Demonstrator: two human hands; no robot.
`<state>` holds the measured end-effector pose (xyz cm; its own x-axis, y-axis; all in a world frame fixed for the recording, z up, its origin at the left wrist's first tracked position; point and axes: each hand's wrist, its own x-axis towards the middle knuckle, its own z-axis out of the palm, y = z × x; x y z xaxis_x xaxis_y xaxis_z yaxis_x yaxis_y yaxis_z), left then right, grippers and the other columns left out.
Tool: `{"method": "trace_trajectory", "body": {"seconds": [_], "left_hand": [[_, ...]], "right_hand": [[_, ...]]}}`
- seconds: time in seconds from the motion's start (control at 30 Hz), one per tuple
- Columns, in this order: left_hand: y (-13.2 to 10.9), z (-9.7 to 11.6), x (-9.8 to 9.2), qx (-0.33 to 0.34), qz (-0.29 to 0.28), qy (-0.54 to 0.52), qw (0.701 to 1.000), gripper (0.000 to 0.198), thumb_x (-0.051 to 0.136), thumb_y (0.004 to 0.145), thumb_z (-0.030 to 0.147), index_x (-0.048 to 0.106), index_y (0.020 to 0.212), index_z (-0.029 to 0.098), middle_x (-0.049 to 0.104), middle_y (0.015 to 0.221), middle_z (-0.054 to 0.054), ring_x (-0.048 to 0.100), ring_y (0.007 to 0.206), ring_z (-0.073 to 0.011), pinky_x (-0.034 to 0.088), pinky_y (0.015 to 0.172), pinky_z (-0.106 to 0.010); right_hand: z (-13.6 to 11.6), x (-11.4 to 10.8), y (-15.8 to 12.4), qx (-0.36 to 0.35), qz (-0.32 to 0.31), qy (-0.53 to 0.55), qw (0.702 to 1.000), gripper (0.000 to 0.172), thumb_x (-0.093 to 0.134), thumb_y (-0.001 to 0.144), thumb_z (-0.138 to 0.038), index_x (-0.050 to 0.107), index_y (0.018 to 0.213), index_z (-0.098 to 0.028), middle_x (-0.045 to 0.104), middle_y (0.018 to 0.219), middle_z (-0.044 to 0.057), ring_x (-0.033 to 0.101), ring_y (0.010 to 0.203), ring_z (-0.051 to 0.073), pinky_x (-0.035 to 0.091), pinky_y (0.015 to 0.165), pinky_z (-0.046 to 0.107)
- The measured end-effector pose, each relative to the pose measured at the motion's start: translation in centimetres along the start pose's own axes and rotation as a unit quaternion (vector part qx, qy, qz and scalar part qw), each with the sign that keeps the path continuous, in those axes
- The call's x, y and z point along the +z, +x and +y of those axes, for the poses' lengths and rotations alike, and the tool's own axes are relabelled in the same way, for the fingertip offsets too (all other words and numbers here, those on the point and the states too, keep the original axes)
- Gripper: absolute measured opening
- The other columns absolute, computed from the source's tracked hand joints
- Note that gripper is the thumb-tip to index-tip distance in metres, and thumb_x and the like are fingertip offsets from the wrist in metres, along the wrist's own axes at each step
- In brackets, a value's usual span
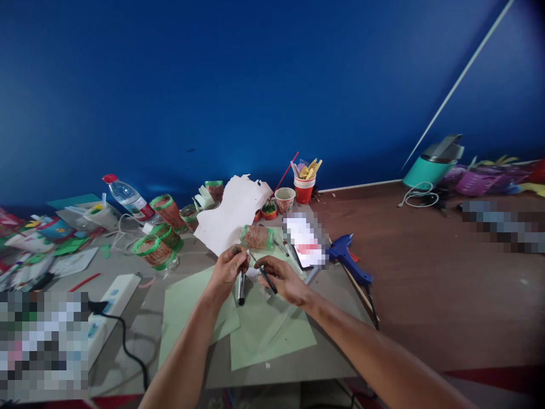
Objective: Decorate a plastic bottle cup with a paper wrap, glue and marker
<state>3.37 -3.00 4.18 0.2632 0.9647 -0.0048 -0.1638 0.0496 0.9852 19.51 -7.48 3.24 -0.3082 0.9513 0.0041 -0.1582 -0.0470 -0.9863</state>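
Where the deep blue wall (255, 85) meets the brown floor (426, 284), a grey table (298, 372) fills the lower left, crowded with craft things. Two pale green paper sheets (268, 335) lie overlapping on it just in front of the person, and a white cut-out sheet (232, 213) leans behind them. A white power strip (113, 301) lies to the left with a black cord. A teal bin (432, 165) stands far right by the wall, and a blue glue gun (349, 258) lies at the table's right edge. Smaller still are a water bottle (128, 199) lying tilted, several green-rimmed containers (155, 250) and a red paper cup (304, 190) stuffed with scraps.

Both forearms reach in from below and meet over the green sheets. The left hand (227, 270) is curled, palm turned down, its fingers closed around a dark marker (241, 291). The marker's long axis runs almost straight toward the person and its free end points back at them, hanging just above the paper. The right hand (283, 278) pinches a thin black stick (264, 275) between thumb and fingers. That stick slants from upper left, near the left fingertips, down to lower right across the right hand. Which end is its tip cannot be told.
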Motion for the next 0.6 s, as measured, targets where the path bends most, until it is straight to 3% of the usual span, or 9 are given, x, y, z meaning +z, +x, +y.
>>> {"method": "trace_trajectory", "body": {"seconds": [0.3,0.6], "left_hand": [[0.12,-0.57,-0.68,0.001,-0.015,0.029,0.999,0.023,0.066,0.074,0.034,0.054,0.064,0.016,0.051,0.059,0.003,0.043,0.054,-0.0088,0.033,0.054,-0.022],[0.25,-0.35,-0.37,0.001,0.024,0.008,1.0,0.024,0.069,0.072,0.033,0.054,0.063,0.016,0.05,0.057,0.004,0.043,0.051,-0.0075,0.032,0.053,-0.021]], "right_hand": [[-0.2,-0.12,0.01,0.019,-0.006,-0.007,1.0,0.023,0.064,0.07,-0.03,0.055,0.086,-0.016,0.042,0.058,-0.007,0.034,0.053,0.008,0.025,0.051,0.024],[0.09,-0.13,0.23,0.017,-0.012,-0.012,1.0,0.022,0.063,0.071,-0.031,0.056,0.087,-0.016,0.041,0.058,-0.007,0.033,0.052,0.008,0.023,0.05,0.024]]}}
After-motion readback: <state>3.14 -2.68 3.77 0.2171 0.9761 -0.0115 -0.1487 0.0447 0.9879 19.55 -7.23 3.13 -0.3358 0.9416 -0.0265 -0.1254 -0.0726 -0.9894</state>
